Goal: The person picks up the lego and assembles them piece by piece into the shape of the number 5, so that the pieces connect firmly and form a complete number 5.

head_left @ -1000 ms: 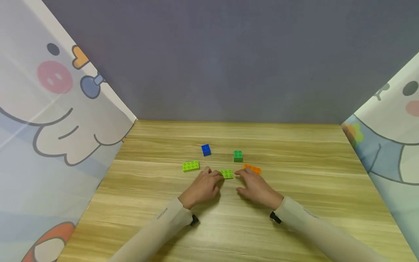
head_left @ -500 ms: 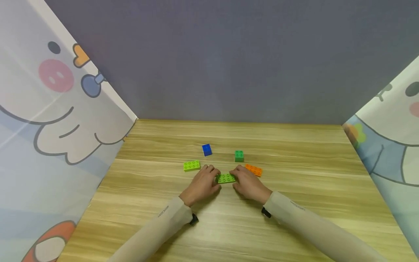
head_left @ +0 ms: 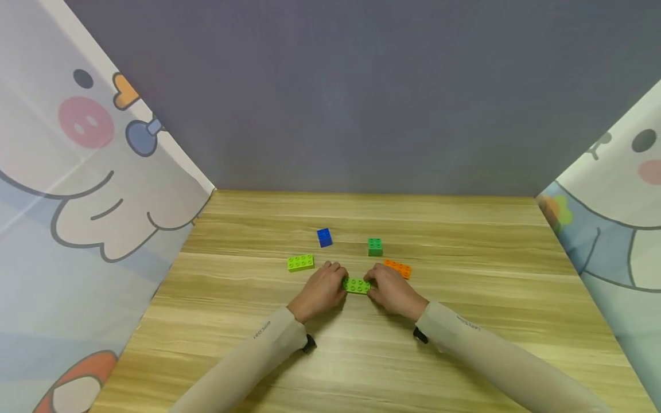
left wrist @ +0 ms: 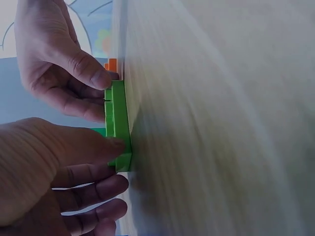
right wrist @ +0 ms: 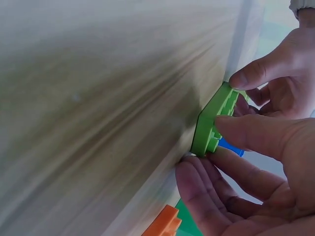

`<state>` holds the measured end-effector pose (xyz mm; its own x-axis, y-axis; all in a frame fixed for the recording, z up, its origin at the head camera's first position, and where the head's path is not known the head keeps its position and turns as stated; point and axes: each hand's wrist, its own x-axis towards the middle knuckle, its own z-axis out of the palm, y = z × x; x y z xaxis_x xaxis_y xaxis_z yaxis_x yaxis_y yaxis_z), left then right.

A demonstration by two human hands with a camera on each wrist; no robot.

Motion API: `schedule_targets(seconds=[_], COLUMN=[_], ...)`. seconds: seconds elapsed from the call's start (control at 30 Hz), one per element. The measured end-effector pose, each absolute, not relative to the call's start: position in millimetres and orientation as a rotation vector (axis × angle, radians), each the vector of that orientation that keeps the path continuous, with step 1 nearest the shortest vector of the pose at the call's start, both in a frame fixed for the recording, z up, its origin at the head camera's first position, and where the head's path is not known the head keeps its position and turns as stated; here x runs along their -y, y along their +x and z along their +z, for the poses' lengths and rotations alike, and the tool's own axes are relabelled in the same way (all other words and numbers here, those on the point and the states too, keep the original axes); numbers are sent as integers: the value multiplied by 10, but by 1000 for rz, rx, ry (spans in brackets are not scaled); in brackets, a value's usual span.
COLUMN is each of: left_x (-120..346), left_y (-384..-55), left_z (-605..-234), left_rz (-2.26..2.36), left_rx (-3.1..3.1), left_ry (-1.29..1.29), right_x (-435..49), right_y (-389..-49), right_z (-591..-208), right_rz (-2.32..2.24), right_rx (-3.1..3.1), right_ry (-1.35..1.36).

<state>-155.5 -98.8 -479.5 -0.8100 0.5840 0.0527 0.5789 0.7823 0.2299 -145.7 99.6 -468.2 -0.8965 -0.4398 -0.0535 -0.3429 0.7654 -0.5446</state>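
Observation:
A light green toy building brick (head_left: 357, 285) with two rows of studs lies between both hands, stud side up, at the table's middle. My left hand (head_left: 321, 288) pinches its left end; in the left wrist view the thumb presses the brick's (left wrist: 119, 128) near long side. The right hand (head_left: 393, 291) pinches the other end, its thumb on the near side in the right wrist view and its fingers round the far side. Just beyond the right hand lies an orange brick (head_left: 397, 268). A second light green brick (head_left: 300, 263) is left of the left hand.
Farther back on the wooden table (head_left: 465, 235) sit a small blue brick (head_left: 324, 237) and a small green brick (head_left: 374, 247). A grey panel (head_left: 330, 103) rises behind the table's far edge, with cartoon-printed sheets (head_left: 150, 195) at the sides.
My right hand has moved left and now grips the light green brick's right end. The brick has slid slightly nearer to me, with the left hand holding its left end.

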Motion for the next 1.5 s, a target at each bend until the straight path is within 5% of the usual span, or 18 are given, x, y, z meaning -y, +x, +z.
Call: schedule_targets(seconds=[1.5], left_x=[943], left_y=[-1761], left_z=[-4577], left_rz=[620], left_rx=[-2941], left_ry=[915], right_x=[-1310], right_y=[-1703], right_z=[-4407], right_rz=[-1106], right_rx=[-2797], right_ry=[-714])
